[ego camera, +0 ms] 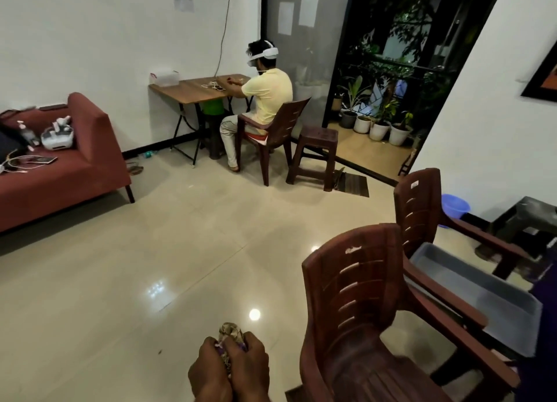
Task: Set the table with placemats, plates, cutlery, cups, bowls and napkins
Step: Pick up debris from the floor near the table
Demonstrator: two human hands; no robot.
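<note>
A tiled floor (150, 266) fills the view. At four o'clock stand two brown chairs (355, 305), a grey tub (482, 290) on one. At six o'clock, left hand (209, 368) and right hand (248, 362) together grip a bunched patterned napkin (230, 331).

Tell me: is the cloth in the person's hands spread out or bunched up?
Bunched up. The patterned cloth pokes out as a crumpled wad above the left hand and right hand, both gripping it.

brown-and-cream patterned cloth (230, 332) at 6 o'clock, maroon plastic chairs (355, 299), grey tub (482, 293), rust-red sofa (78, 157), blue basin (455, 205)
</note>
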